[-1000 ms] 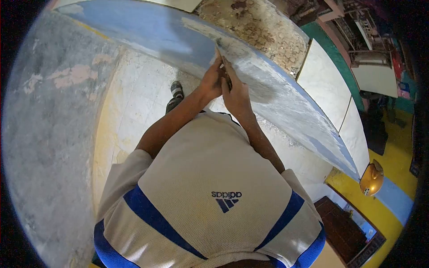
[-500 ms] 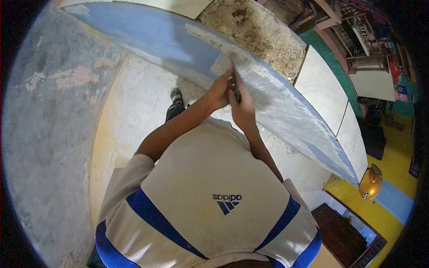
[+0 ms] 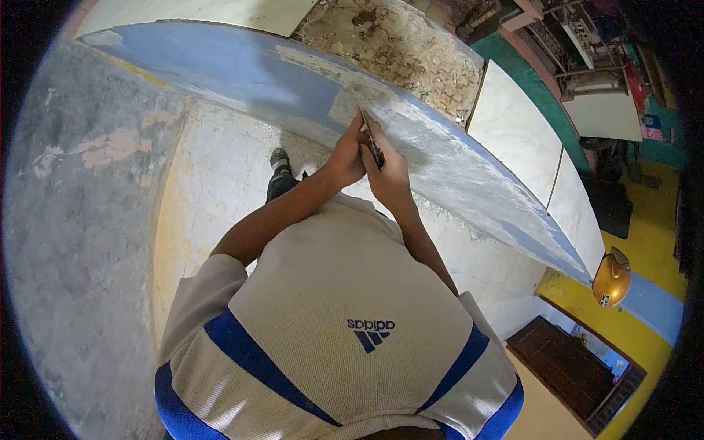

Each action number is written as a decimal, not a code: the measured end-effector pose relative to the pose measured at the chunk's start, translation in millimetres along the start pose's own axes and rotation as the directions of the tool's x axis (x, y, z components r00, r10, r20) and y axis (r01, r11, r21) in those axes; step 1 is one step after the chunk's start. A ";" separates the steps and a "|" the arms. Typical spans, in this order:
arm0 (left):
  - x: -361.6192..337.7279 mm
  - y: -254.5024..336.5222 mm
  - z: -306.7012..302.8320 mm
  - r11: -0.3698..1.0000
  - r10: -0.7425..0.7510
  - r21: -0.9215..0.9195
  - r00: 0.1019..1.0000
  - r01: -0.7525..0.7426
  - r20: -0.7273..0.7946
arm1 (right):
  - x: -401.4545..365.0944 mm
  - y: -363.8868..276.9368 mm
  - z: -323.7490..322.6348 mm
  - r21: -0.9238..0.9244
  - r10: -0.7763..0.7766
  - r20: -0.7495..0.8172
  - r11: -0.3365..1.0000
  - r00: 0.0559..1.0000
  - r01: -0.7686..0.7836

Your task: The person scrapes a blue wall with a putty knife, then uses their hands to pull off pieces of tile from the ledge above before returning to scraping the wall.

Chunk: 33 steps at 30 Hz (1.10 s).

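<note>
Both hands meet in front of my chest, close to a curved blue wall face (image 3: pixel 213 62). My right hand (image 3: pixel 390 176) is wrapped round a scraper (image 3: pixel 377 152), whose dark, narrow body shows between the hands. Closed against its other side is my left hand (image 3: pixel 345 160), with its fingers pointing up along the tool. The scraper's far end lies at a pale, rubbed patch (image 3: pixel 425 147) where the blue paint is gone. Part of the tool is hidden by my fingers.
White tiles (image 3: pixel 517 132) and a rough, broken bed (image 3: pixel 389 44) top the wall. A gold helmet (image 3: pixel 612 279) sits by its right end. A grey wall (image 3: pixel 81 242) stands at left, above pale floor tiles (image 3: pixel 213 169). My shoe (image 3: pixel 279 161) shows below.
My hands and the scraper have drawn slightly down and left, nearer my body. The view has shifted a little, with the wall now further left in it.
</note>
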<state>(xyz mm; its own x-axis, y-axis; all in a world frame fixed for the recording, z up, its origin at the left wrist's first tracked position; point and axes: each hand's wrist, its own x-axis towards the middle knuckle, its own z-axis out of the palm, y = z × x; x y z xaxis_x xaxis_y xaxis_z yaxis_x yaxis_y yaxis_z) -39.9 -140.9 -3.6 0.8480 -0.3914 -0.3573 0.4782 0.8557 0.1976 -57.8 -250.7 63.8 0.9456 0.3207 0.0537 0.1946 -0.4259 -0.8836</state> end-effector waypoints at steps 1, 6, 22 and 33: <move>4.6 0.3 -6.1 0.999 0.014 -0.034 1.000 -0.014 -0.005 | 2.1 0.3 1.7 0.022 0.037 0.018 0.999 0.999 -0.037; 11.0 6.1 -7.0 0.986 0.165 0.027 0.984 -0.164 -0.069 | 10.0 9.8 7.8 -0.009 -0.011 -0.013 1.000 1.000 0.011; 4.3 25.9 -22.2 0.994 0.036 -0.103 0.999 -0.039 -0.037 | 17.4 -5.0 27.6 -0.100 0.128 0.011 0.987 0.992 -0.126; -8.9 115.9 -36.0 0.963 0.244 -0.097 0.966 -0.252 -0.090 | 89.0 -20.0 90.9 -0.030 -0.045 0.125 0.998 0.991 0.049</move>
<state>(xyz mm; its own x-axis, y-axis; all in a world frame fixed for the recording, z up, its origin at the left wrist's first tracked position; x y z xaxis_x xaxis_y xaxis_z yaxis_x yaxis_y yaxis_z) -0.2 -26.1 -10.3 0.9149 -0.1391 -0.3789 0.2248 0.9553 0.1921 -1.2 -136.8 44.0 0.8961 0.4426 0.0345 0.2483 -0.4352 -0.8654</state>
